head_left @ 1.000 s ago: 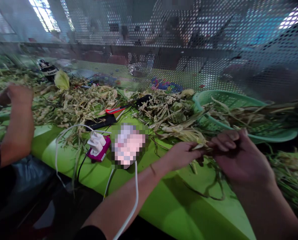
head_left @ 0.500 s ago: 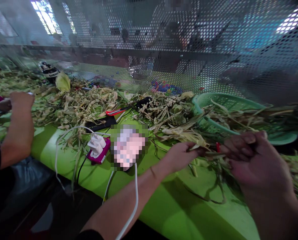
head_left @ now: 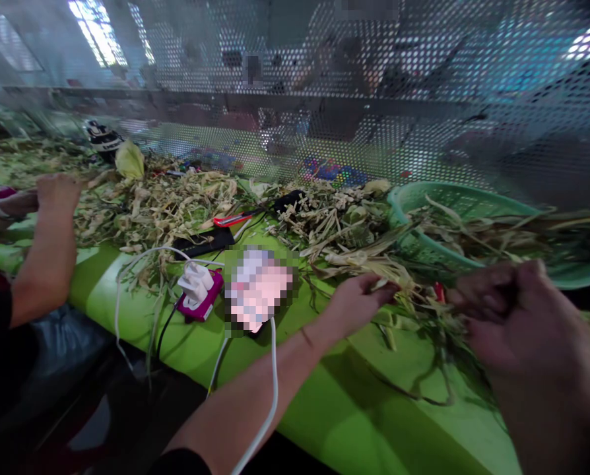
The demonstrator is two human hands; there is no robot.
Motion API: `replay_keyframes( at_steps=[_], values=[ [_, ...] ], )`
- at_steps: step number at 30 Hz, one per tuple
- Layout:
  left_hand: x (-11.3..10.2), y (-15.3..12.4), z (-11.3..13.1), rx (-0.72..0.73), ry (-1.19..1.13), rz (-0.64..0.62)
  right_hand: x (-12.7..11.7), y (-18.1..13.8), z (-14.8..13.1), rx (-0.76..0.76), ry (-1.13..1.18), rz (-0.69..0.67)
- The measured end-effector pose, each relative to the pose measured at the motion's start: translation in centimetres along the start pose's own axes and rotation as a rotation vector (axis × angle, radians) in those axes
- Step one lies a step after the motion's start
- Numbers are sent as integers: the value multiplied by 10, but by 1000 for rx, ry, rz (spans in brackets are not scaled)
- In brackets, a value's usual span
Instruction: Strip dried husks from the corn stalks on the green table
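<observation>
- Left hand (head_left: pixel 357 305) is low over the green table (head_left: pixel 354 415), fingertips pinched together on the near end of a bundle of stalks (head_left: pixel 416 295), dry and leafy.
- Right hand (head_left: pixel 517 323) is curled shut around the same bundle further along. With one hand at each end, the strands look stretched between them, just above the table.
- There's a small red thing (head_left: pixel 439 291) in the strands beside the right fingers; too small to say what it is.
- The green mesh basket (head_left: pixel 414 198) sits right behind the hands, tipped toward them with long stalks spilling over its rim, so it's an easy reach.
- A heap of pale trimmings (head_left: pixel 176 198) runs along the back of the table against the perforated screen (head_left: pixel 325 99), which seems to stop it spreading further.
- Red-handled scissors (head_left: pixel 230 219) lie at the heap's edge.
- A magenta power strip (head_left: pixel 199 295) with white plugs sits near the table's front edge, and its white cable (head_left: pixel 271 402) hangs over the side.
- Far left, a co-worker's arm (head_left: pixel 47 257) is in its own patch of leaves, well apart.
</observation>
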State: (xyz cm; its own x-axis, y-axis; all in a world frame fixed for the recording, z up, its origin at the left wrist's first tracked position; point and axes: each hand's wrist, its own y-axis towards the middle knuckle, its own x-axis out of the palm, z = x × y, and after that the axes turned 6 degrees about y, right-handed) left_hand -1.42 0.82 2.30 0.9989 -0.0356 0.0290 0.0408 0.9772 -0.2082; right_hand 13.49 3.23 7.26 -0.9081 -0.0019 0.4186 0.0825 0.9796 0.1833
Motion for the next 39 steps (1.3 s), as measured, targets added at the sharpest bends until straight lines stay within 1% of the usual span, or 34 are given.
replay_keyframes(
  at_steps=[2, 3, 6, 9, 12, 15, 20, 25, 28, 30, 34, 39],
  values=[
    [-2, 0, -2, 54, -41, -79, 1, -1, 3, 1, -4, -8],
    [-4, -1, -2, 71, -41, -96, 1, -1, 5, -3, -3, -14],
    [-8, -3, -1, 96, 8, -86, -1, 0, 7, 1, 5, -33],
    [-10, -3, -2, 148, -26, -97, -2, 1, 7, 17, -5, -35],
    [-10, -3, -1, 144, -80, -84, -4, 2, 9, 9, -19, -22],
    [-10, -3, 2, 124, -70, -63, -7, 4, 12, 25, -18, -15],
    [-13, -3, 6, 174, -21, -48, -5, 1, 12, 60, -29, -4],
    [-13, -1, 4, 259, -67, -34, 9, -8, 13, 158, -64, -14],
    [-12, 1, 1, 316, -116, -36, 13, -11, 19, 249, -155, 10],
    [-10, 3, -2, 347, -149, -46, 14, -12, 25, 285, -207, -18],
    [-8, 6, -6, 373, -151, -64, 13, -14, 35, 237, -230, -137],
    [-8, 4, -4, 335, -95, -63, 11, -15, 35, 163, -279, -103]
  ],
)
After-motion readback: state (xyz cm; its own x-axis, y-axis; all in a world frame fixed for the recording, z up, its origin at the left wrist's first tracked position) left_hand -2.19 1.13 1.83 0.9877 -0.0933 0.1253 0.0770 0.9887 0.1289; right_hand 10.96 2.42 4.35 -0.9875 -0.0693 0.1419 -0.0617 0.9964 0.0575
